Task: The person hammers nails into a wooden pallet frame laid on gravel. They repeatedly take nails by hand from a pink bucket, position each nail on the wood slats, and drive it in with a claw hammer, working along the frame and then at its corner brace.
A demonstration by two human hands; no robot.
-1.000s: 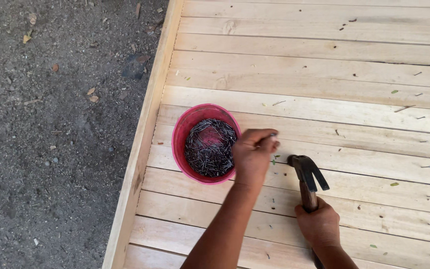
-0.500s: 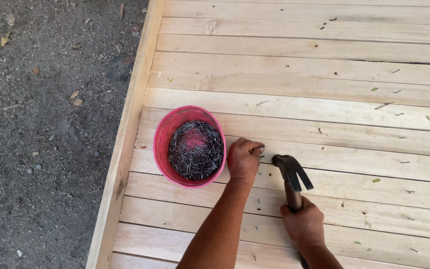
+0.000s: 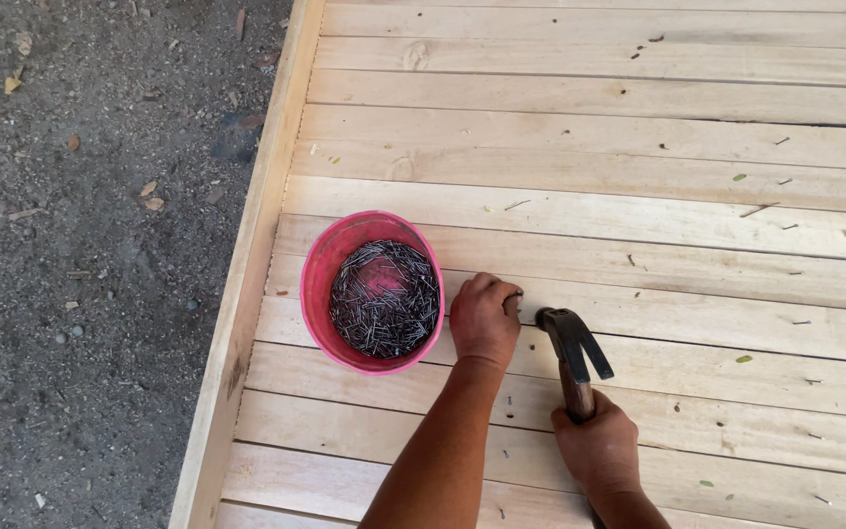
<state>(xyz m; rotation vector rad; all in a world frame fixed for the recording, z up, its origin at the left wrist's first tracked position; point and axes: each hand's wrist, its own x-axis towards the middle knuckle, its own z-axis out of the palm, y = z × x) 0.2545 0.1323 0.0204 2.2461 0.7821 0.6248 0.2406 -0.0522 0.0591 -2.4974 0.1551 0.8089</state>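
The left hand (image 3: 484,320) has dropped onto the planks (image 3: 638,196), pinching a nail (image 3: 515,295). Just right, the right hand (image 3: 599,453) grips a dark claw hammer (image 3: 572,343); left sits a pink bowl (image 3: 317,274) of nails.

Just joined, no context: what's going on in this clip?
A person is working on a deck of pale wooden planks beside gravel ground. The left hand rests on a plank with fingers pinched at a small spot, apparently a nail, though it is too small to confirm. The right hand grips a claw hammer, its head close to that spot. A pink bowl full of dark nails sits left of the hands.
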